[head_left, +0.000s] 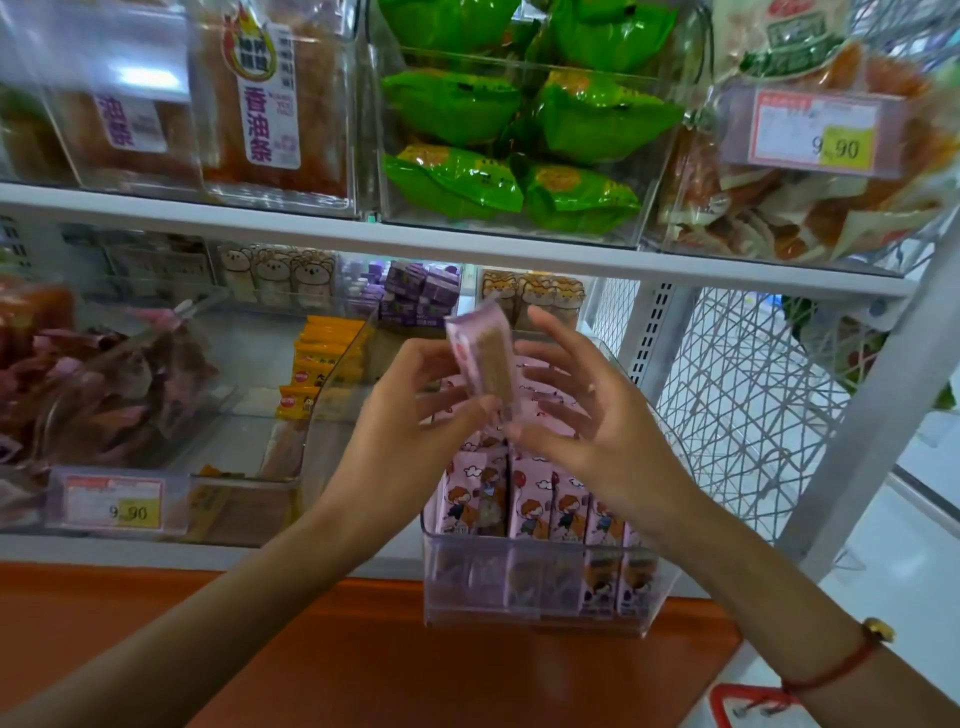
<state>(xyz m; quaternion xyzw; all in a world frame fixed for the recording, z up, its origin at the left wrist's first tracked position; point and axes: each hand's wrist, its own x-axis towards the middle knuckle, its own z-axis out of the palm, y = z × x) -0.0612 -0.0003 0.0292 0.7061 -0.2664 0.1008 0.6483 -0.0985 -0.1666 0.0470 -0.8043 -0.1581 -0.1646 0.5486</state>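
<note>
The clear plastic bin (519, 577) at lower centre holds upright pink cartoon-printed snack packets (530, 504). Above it, mid-frame, your left hand (415, 400) pinches one tilted pink snack packet (480, 358) in its fingers; your right hand (587, 415) spreads its fingers, released, just beside it.

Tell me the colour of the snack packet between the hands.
The snack packet is pale pink with a brown middle strip; head view shows it best.
</note>
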